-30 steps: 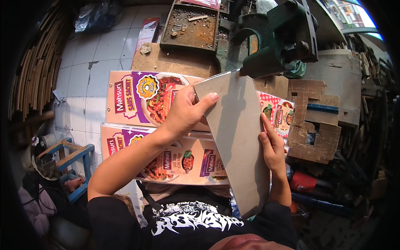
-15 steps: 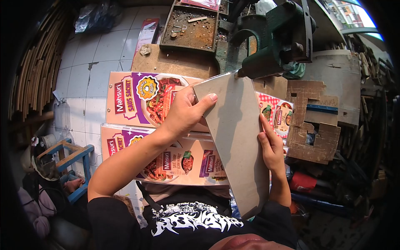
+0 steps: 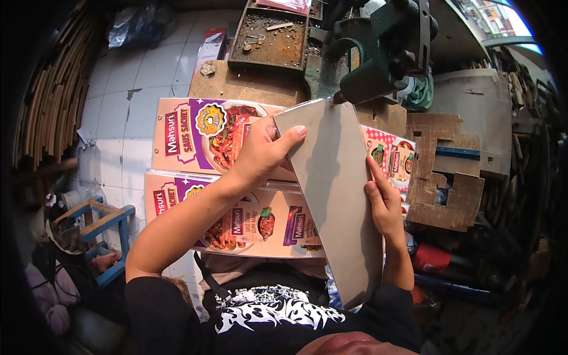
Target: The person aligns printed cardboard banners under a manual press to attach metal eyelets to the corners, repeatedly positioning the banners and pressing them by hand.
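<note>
Change: the press head [image 3: 378,65] sits a little farther left than a second ago; the panel [image 3: 334,195] and both hands have shifted slightly toward the tray [image 3: 269,64], and so have the prints
Left hand [image 3: 263,148]: clamped on the panel's left edge near its far end, thumb lying flat on the grey face, the other fingers largely hidden
Right hand [image 3: 386,204]: thumb and forefinger set against the panel's right edge, about midway along; whether they pinch it cannot be told, as the far side is hidden
Panel: grey side up, long and angular, above the prints, its far end at the press tip [image 3: 338,97], its near end down by the black shirt [image 3: 272,310]; contact with the tip cannot be told
Prints: two food-picture boards [image 3: 186,133] show left of the panel, the nearer one partly under the left forearm, both jutting past the worktop's left edge; a red-checked print [image 3: 390,155] shows beside the panel's right edge
Worktop: bare wood [image 3: 248,86] shows at the far left corner, between the boards and the tray
Tray: dark, holding small loose bits and a flat strip [image 3: 280,26], beyond the worktop's far edge
Right side: a brown cutout sheet [image 3: 444,204] lies just beyond the red-checked print
Left side: a blue-framed stool [image 3: 121,231] stands on the tiled floor [image 3: 109,160]
</note>
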Tool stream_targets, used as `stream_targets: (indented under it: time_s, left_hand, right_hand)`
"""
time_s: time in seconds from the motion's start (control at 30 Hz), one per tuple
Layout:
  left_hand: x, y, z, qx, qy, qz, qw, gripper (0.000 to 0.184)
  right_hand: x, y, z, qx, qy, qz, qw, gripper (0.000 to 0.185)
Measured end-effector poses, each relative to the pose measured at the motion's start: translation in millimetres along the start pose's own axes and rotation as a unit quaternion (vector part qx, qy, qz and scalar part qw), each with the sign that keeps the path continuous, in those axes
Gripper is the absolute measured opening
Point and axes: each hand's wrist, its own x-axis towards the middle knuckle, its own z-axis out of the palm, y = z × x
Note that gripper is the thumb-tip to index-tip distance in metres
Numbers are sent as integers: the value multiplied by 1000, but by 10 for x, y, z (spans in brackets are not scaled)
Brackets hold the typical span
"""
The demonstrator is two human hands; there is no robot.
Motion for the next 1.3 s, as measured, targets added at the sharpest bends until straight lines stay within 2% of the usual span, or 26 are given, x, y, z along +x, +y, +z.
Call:
stream_targets:
  time_s: [0.27, 0.3, 0.33, 0.37, 0.4, 0.43, 0.47, 0.53, 0.6, 0.77, 0.9, 0.97, 1.07, 1.13, 1.2, 1.27, 1.3]
  left_hand:
    - [-38, -36, -11, -13, -5, -16, 1000, 35]
    - [-79, 4, 18, -25, -7, -38, 999, 36]
    - [-125, 33, 42, -22, -8, -38, 999, 36]
    - [-192, 54, 71, -26, -12, -52, 998, 37]
    - [-272, 89, 118, -31, -16, -68, 997, 38]
    - [-361, 101, 151, -29, -18, -72, 997, 38]
    - [-452, 122, 172, -24, -3, -76, 997, 38]
    - [-607, 178, 187, -12, 8, -76, 997, 38]
    - [-756, 204, 165, -20, 29, -55, 998, 32]
    - [-858, 127, 20, -55, 54, -20, 997, 38]
    - [-865, 87, -25, -64, 49, -18, 997, 38]
    - [-857, 50, -31, -69, 47, 1, 996, 38]
    - [-844, 20, -58, -70, 43, -12, 997, 37]
    - [-829, 15, -37, -75, 47, -2, 996, 37]
    - [-830, 10, -57, -81, 52, 6, 995, 36]
    - [-832, 0, -101, -66, 31, -16, 997, 45]
    - [-834, 1, -106, -68, 32, -16, 997, 45]
  right_hand:
    - [-58, -10, -101, 63, -31, -12, 997, 46]
    - [-34, 51, -85, -22, -10, -101, 995, 46]
    - [-71, 75, -158, -20, -8, -103, 995, 46]
    - [-137, 77, -242, 89, -36, 35, 995, 45]
    - [-185, 57, -305, 195, -64, 172, 964, 44]
    - [-179, 157, -339, 301, -60, 172, 936, 42]
    - [-167, 147, -404, 396, -41, 215, 892, 43]
    - [-105, 297, -514, 443, -41, 214, 870, 38]
    - [-9, 370, -555, 452, -40, 188, 871, 35]
    - [440, 246, -487, 430, -77, 89, 895, 26]
    - [880, 65, -395, 407, -72, 100, 905, 26]
    - [1101, 144, -355, 387, -153, 111, 902, 29]
    - [1292, 77, -203, 366, -126, 138, 912, 29]
    - [1348, -21, -171, 397, -139, 141, 896, 24]
    - [1372, -116, -99, 405, -109, 131, 898, 17]
    - [1408, -75, -80, 378, -118, 102, 913, 15]
    - [1397, -119, -51, 339, -110, 55, 933, 18]
